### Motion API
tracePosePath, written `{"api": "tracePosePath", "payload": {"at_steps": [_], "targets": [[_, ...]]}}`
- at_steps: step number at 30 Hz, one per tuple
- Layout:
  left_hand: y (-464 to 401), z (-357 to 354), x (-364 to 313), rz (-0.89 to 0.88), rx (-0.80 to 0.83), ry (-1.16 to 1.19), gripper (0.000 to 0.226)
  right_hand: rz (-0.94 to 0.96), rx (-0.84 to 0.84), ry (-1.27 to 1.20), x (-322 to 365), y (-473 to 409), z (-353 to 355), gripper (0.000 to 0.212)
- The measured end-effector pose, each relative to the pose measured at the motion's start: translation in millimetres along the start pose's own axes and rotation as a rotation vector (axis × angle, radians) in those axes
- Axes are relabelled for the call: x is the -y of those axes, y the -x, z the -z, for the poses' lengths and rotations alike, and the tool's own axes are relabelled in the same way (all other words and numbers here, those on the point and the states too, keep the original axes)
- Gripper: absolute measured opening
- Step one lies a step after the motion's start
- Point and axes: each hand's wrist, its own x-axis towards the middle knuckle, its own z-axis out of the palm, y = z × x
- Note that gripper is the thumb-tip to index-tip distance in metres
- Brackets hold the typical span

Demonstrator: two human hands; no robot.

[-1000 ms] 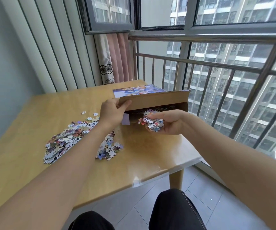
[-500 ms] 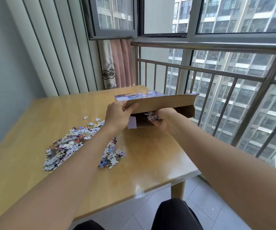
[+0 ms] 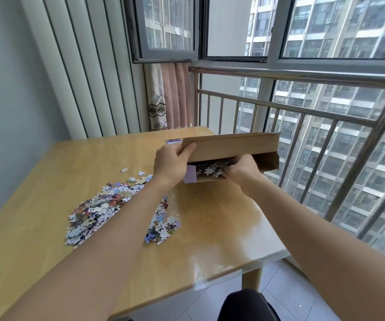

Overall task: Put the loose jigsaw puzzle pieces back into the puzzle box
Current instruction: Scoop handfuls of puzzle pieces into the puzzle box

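Left hand (image 3: 171, 164) curled on the near corner of the brown flap (image 3: 230, 146), thumb on top, holding it up. Right hand (image 3: 241, 169) at the open mouth of the puzzle box (image 3: 266, 161), fingers bent around a small bunch of pieces (image 3: 212, 170) at the edge of the opening. Fingertips partly hidden by the pieces and the box wall. More pieces inside the box, dark and hard to make out.

Box lying on the far right part of the worktop (image 3: 210, 228), opening facing the person. Small purple side flap (image 3: 190, 174) just under the left hand. Thin strip of the printed top (image 3: 174, 141) peeking out behind the flap; no words big enough to read anywhere on the box.

Big loose pile of pieces (image 3: 96, 212) on the worktop left of the left arm, partly covered by it. Smaller pile (image 3: 163, 225) just right of that arm. Few single pieces (image 3: 124, 170) lying apart near the back. Colours mixed, picture too small to tell.

Pink curtain (image 3: 175, 96) and metal railing (image 3: 302, 107) behind. Dark knee (image 3: 247, 304) cut off at the bottom edge.
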Motion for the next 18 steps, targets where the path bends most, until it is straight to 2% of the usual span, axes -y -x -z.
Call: {"api": "tracePosePath", "payload": {"at_steps": [2,6,8,10,13,15,18], "targets": [[1.2,-0.5,-1.2,0.003,0.002,-0.002,0.028,0.133,-0.071,0.26,-8.0,-1.8,5.2,0.009],[3.8,0.2,-2.5,-0.008,-0.006,-0.008,0.027,0.382,-0.169,0.557,-13.1,-0.9,11.5,0.027],[3.5,1.3,-3.8,-0.006,-0.009,-0.001,0.029,0.489,-0.167,0.75,-15.5,-1.8,15.4,0.028],[3.4,2.2,-4.7,-0.008,-0.011,-0.001,0.031,0.556,-0.132,0.849,-16.5,-0.1,22.6,0.025],[2.6,2.6,-5.1,-0.025,-0.019,-0.002,0.03,0.738,-0.07,0.786,-16.4,10.2,31.6,0.024],[1.6,2.0,-5.3,-0.032,-0.026,-0.006,0.027,0.823,0.041,0.799,-17.5,17.7,32.3,0.022],[-0.3,1.5,-5.8,-0.025,-0.032,-0.003,0.027,0.829,0.166,0.977,-23.4,21.4,28.0,0.043]]}}
